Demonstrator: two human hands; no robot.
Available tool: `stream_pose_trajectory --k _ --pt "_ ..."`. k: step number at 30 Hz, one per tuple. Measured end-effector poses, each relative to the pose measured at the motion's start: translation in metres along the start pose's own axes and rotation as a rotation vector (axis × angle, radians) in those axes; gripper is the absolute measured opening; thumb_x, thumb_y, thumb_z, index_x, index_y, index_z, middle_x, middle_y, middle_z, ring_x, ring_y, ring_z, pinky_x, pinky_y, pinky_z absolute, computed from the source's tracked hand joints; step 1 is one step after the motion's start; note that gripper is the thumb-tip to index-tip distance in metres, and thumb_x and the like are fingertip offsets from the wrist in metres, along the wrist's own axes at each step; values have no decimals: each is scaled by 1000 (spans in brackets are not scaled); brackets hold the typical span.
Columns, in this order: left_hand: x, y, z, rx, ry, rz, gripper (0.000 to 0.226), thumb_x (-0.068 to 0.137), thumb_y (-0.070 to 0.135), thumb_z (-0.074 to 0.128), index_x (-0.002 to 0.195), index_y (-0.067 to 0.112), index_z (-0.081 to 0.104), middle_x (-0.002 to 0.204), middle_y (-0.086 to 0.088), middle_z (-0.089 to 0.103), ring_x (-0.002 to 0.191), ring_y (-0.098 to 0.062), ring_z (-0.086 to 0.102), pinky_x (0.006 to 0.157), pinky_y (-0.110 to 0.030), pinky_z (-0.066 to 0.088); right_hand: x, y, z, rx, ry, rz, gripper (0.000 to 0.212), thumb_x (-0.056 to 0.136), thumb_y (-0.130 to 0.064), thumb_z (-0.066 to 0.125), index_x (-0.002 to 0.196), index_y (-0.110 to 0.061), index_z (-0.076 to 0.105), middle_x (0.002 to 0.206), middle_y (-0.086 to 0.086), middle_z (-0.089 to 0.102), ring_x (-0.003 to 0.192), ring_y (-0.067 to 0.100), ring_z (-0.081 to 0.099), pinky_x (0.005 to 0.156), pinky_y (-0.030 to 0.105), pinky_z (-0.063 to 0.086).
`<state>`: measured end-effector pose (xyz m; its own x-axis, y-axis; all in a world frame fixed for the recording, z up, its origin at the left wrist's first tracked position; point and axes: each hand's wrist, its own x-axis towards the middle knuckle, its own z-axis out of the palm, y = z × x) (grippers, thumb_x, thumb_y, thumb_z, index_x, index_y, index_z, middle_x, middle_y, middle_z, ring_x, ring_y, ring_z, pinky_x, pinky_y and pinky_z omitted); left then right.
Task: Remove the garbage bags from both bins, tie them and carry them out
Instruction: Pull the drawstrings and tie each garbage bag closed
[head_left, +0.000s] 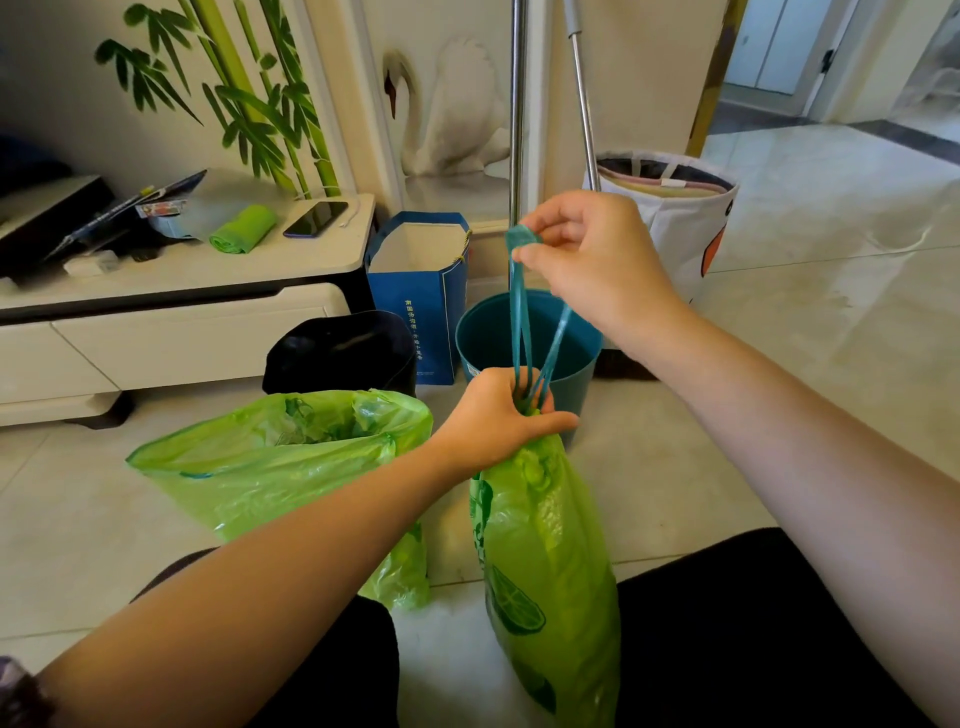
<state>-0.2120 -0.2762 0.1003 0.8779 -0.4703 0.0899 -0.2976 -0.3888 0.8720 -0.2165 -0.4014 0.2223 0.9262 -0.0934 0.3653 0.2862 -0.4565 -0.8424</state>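
Note:
A green garbage bag (550, 566) with lime prints hangs in front of me, its mouth gathered shut. My left hand (498, 415) grips the gathered neck. My right hand (592, 254) pinches the teal drawstring (519, 312) and holds it stretched up above the neck. A second green bag (275, 467) lies on the floor to the left with its mouth open. Behind the hands stands a teal bin (524, 332) with no bag in it. A black bin (343, 353) stands left of it.
A blue paper bag (421, 291) stands behind the bins. A white low cabinet (171, 312) at left carries a roll of green bags (243, 228) and a phone (316, 218). Two metal poles (517, 114) and a white fabric basket (675, 208) stand behind. Tiled floor stretches right toward a doorway.

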Motion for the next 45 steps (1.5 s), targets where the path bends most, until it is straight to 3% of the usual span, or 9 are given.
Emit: stream_pose_trajectory --k 2,6,9,13,18,23,28,34,45 --pt "-3 -5 3 154 38 38 31 74 39 76 67 14 59 58 9 56 54 -1 50 58 -21 46 -1 2 -4 -138 16 -111 17 85 -8 65 100 -13 71 88 -2 68 74 -2 60 68 4 47" --pt "-6 -12 0 221 82 54 40 77 46 71 77 8 60 62 16 60 59 -3 55 59 -19 47 -2 3 -8 -336 4 -253 17 89 -7 59 99 -14 71 89 -5 66 67 -6 53 66 -2 40" --pt "-7 -18 -3 286 86 41 40 75 51 71 78 12 62 66 1 63 61 -14 59 60 -32 52 -1 2 -11 -435 8 -339 20 92 -8 55 104 -15 70 98 0 70 78 1 56 69 4 40" --pt "-11 -28 -1 336 75 45 23 84 43 66 71 26 59 61 11 55 55 -1 52 55 -23 40 -2 -1 -11 -474 51 -444 20 93 -10 54 105 -10 70 100 6 71 89 11 62 78 19 48" --pt "-7 -34 -8 269 25 -82 30 90 43 57 80 16 66 59 8 54 45 -1 47 49 -24 37 -2 -4 -11 -458 105 -527 19 91 -11 56 101 -4 70 95 9 73 88 20 66 82 35 52" --pt "-4 -35 -15 194 -67 -168 32 91 44 56 90 15 70 77 -1 68 70 -17 63 68 -38 53 -5 -1 -2 -417 111 -537 18 91 -11 57 97 -1 70 90 12 72 84 21 66 78 35 52" --pt "-1 -39 -26 150 51 -138 23 87 36 65 104 21 71 95 5 73 89 -7 68 85 -29 54 -5 10 -1 -221 89 -287 14 89 -13 61 96 -3 69 80 4 67 58 9 63 56 20 56" --pt "-3 -36 -21 206 188 -83 16 83 28 72 91 15 76 84 3 74 79 -5 68 74 -14 52 -3 11 10 203 9 112 9 88 -4 61 95 -2 66 73 7 67 55 7 66 54 23 58" --pt "-5 -30 -20 -142 281 -211 14 87 20 68 86 8 76 73 2 70 56 6 57 57 -8 45 7 34 0 270 15 353 12 88 -16 61 90 -7 69 67 1 66 58 11 55 51 22 43"
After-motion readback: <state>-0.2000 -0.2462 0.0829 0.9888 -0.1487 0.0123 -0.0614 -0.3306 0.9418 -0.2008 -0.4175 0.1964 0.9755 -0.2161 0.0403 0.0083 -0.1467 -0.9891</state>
